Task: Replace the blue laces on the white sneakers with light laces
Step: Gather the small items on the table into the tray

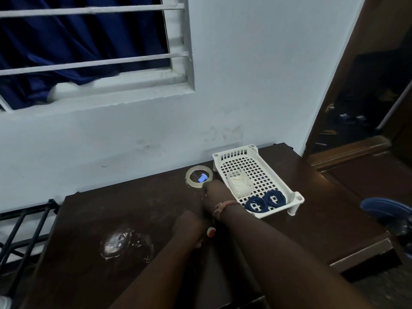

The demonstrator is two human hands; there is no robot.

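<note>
Right hand point(215, 192) fingers beside blue laces point(265, 200)

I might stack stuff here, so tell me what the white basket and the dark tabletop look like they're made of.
The white basket looks like moulded plastic: matte, with a regular grid of holes, slotted walls and peg feet. The tabletop seems to be dark brown wood or laminate, semi-gloss and scuffed; which one, I cannot tell.

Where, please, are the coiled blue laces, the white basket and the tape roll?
coiled blue laces point(265, 201), head view, on the coils' cord
white basket point(281, 181), head view, right rim
tape roll point(190, 175), head view, left ring edge
</note>
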